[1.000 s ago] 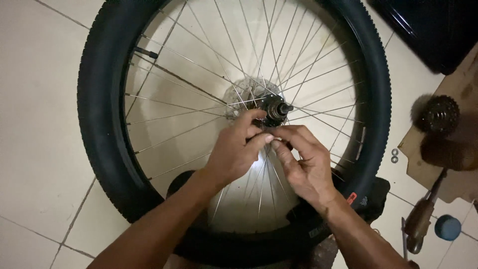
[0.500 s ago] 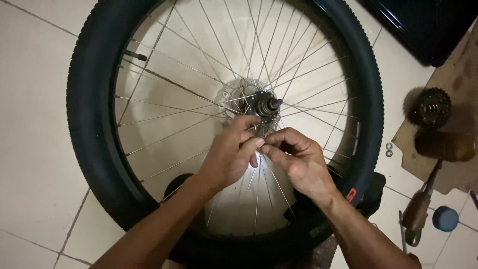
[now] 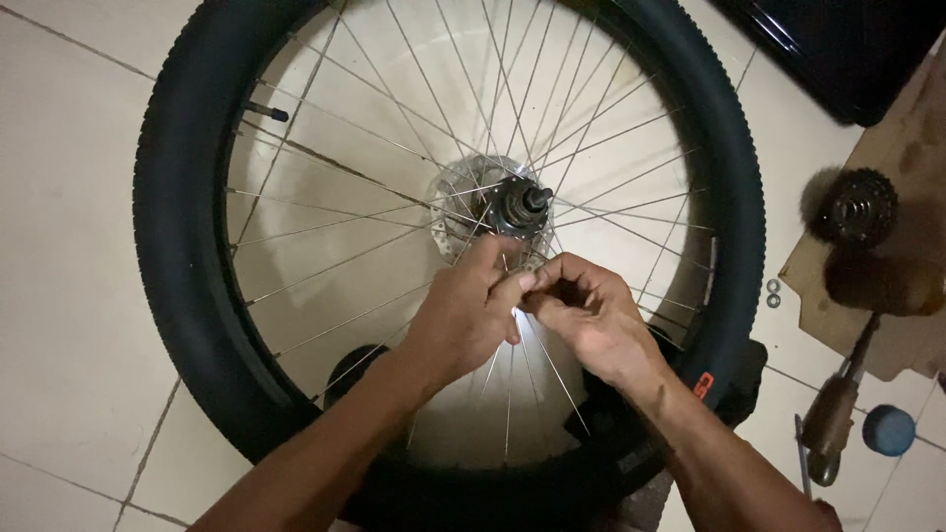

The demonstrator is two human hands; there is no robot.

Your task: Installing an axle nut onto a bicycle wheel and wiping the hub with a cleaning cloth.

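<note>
A bicycle wheel with a black knobby tyre (image 3: 177, 246) lies flat on the tiled floor, its silver spokes running to a metal hub (image 3: 520, 205) with a disc behind it. My left hand (image 3: 461, 317) and my right hand (image 3: 594, 317) meet just below the hub, above the spokes. Their fingertips are pinched together on something small that the fingers mostly hide; a bright glint shows between the hands. Neither hand touches the hub.
A dark sprocket cluster (image 3: 862, 207) sits on a piece of cardboard (image 3: 912, 138) at the right. Two small washers (image 3: 774, 293) lie on the floor beside it. A wooden-handled tool (image 3: 833, 414) and a blue cap (image 3: 889, 431) lie lower right. A black case (image 3: 838, 49) fills the upper right.
Both hands have drawn back from the hub toward me, still pinched together. The hub's axle end, covered a second ago, now shows.
</note>
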